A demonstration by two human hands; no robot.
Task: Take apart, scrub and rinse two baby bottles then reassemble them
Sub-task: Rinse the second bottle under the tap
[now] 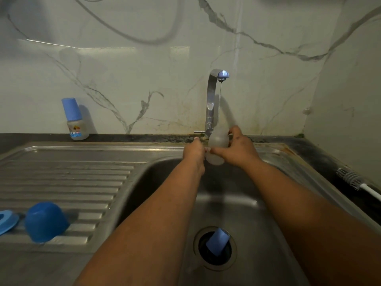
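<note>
— Cap point(44, 221) and ring point(7, 220) lie nearest us on the drainboard point(82, 178); where's our bottle point(217, 144)?
— Under the tap point(212, 100), right hand point(237, 148) wrapped round it, left hand point(193, 151) curled at its base; whether that one grips, we cannot tell. We should turn it under the thin stream.

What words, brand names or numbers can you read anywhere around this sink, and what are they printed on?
No text can be read in this view.
Small clear baby bottle with a blue cap by the wall: coloured printed pictures and marks, too small and blurred to read.
Frosted clear bottle held under the steel tap: no print visible.
Blue plastic cap on the drainboard: plain.
</note>
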